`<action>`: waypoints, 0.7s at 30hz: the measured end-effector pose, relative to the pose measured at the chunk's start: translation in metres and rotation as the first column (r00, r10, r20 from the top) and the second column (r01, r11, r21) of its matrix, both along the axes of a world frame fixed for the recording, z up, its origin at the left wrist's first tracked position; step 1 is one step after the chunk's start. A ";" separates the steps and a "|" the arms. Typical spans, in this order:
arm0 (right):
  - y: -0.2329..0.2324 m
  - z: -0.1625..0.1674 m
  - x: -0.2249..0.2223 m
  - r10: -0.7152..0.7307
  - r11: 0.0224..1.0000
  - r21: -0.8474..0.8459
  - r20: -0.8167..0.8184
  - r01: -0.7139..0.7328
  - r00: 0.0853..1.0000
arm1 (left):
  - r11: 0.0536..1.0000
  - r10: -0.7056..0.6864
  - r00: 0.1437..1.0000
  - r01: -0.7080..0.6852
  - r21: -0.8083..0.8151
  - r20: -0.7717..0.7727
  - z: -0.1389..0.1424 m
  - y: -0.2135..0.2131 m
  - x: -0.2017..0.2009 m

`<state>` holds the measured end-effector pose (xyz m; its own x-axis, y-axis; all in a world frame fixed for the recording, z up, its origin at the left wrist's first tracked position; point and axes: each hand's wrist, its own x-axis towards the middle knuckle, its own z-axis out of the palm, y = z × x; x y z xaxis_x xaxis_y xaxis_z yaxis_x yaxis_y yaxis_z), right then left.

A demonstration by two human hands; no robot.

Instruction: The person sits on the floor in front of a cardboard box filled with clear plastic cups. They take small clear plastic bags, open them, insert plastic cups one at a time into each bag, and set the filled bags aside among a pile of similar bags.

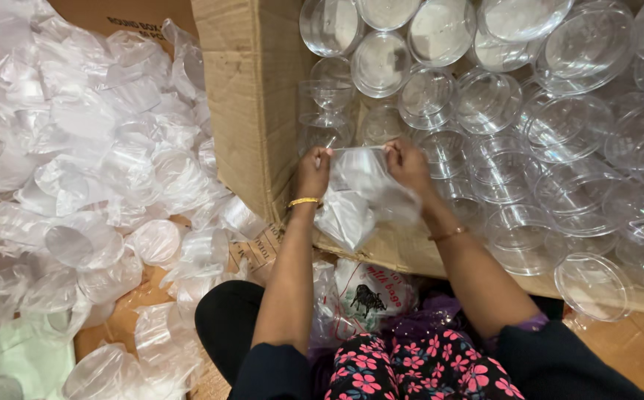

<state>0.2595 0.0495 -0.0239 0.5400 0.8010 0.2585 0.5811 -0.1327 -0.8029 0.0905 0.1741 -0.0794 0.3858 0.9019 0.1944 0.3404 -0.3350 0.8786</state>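
1. Floral-print lap at bottom centre; a pack of bags rests against it.
2. Left hand and right hand, both pinched shut, stretch a thin clear bag at frame centre.
3. Bagged tubs heap up at left: seemingly a good share done.
4. Bare clear tubs fill the cardboard box at upper right: plenty left.

Clear plastic bag between both hands' grip — left hand, right hand.

Your left hand and right hand are raised side by side, forearms reaching forward, fingers pinched closed at the same height, a bangle on each wrist.
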 end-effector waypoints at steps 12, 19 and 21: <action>-0.036 0.056 -0.027 0.244 0.928 0.168 -0.949 -0.331 0.201 | 0.872 -0.441 0.830 0.486 -0.055 0.343 0.025 -0.009 0.027; 0.030 0.110 -0.102 0.598 0.767 -0.023 -0.340 -0.642 0.726 | 0.824 0.553 -0.084 0.200 -0.530 0.829 0.006 -0.041 0.035; 0.092 0.110 -0.151 0.418 0.847 -0.189 -0.340 -0.497 0.842 | 0.803 0.166 0.433 0.463 -0.376 0.886 -0.002 -0.036 0.020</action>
<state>0.1080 0.1416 0.0860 0.1111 0.9891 -0.0971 0.3874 -0.1331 -0.9123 0.1108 0.1382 -0.0809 0.4341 0.8992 0.0550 -0.6872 0.2911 0.6656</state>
